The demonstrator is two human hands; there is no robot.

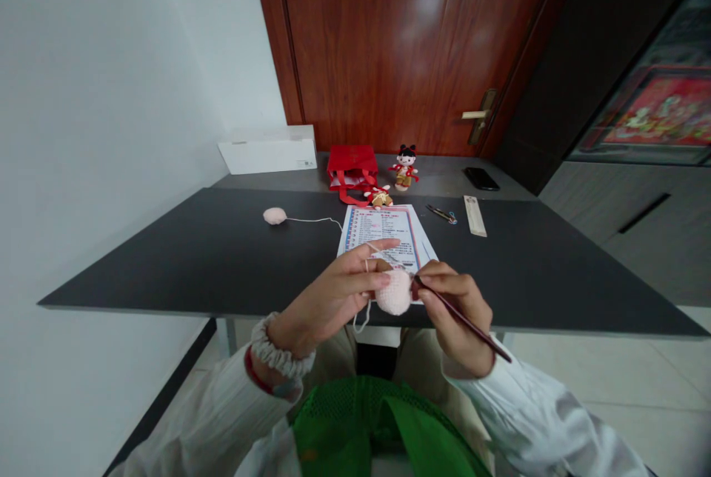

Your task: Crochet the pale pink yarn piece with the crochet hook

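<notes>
My left hand [338,288] pinches a rounded, pale pink crochet piece [394,293] above the front edge of the table. Pink yarn passes over its raised index finger, and a loose loop hangs below. Between the fingers of my right hand [458,314] is a crochet hook [466,321] with a dark handle, its tip end at the piece's right side. From the hands a strand runs left to a pale pink yarn ball [274,215] lying on the table. Printed sheets [383,229] lie beneath the hands, partly covered by them.
Behind the sheets are a red gift bag [352,162], a small doll part [378,197] and a standing crochet doll [405,167]. Scissors [441,213], a white strip-shaped packet [474,215] and a black phone [481,178] lie to the right. A white box [269,151] stands at the back left.
</notes>
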